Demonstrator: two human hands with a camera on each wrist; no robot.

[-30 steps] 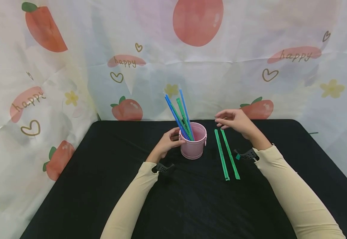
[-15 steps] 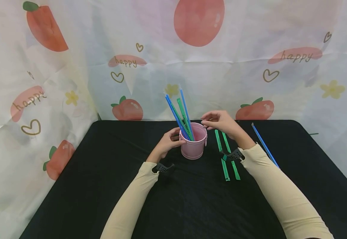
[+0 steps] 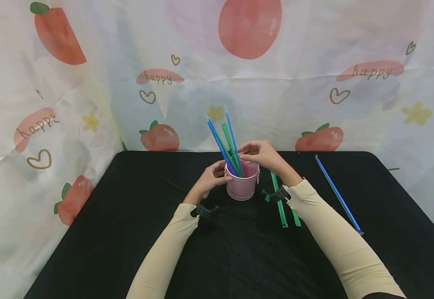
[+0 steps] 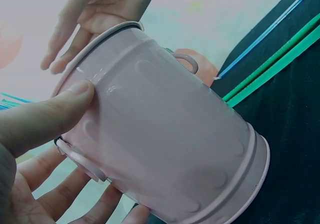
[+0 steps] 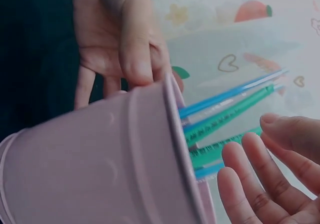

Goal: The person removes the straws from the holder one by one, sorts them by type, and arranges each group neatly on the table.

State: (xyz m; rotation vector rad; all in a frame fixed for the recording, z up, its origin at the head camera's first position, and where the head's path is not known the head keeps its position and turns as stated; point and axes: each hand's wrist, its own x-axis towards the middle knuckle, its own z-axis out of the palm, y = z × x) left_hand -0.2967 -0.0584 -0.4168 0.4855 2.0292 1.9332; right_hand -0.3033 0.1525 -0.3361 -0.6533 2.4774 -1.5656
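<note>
My left hand [image 3: 210, 179] grips a small pink bucket [image 3: 240, 189] at its side, thumb [image 4: 75, 96] on the outer wall just under the rim. Several blue and green straws [image 3: 227, 143] in wrappers lean leftward out of the bucket. Over the far right of its rim is my right hand [image 3: 262, 155], fingertips right at the straws. In the right wrist view its thumb [image 5: 290, 130] and loosely bent fingers stand apart close by the green straws [image 5: 220, 149], with nothing seen between them. The end of one green straw is hidden behind these fingers.
On the black table [image 3: 127, 249], two green straws [image 3: 281, 209] lie right of the bucket, partly under the right wrist's camera strap. Farther right lies a wrapped blue straw [image 3: 338, 195]. A printed curtain [image 3: 276, 104] hangs behind the table.
My right hand has moved left from above the loose green straws to the bucket's mouth. The blue straw on the right, earlier covered by the sleeve, now shows. My left hand and the bucket stay put.
</note>
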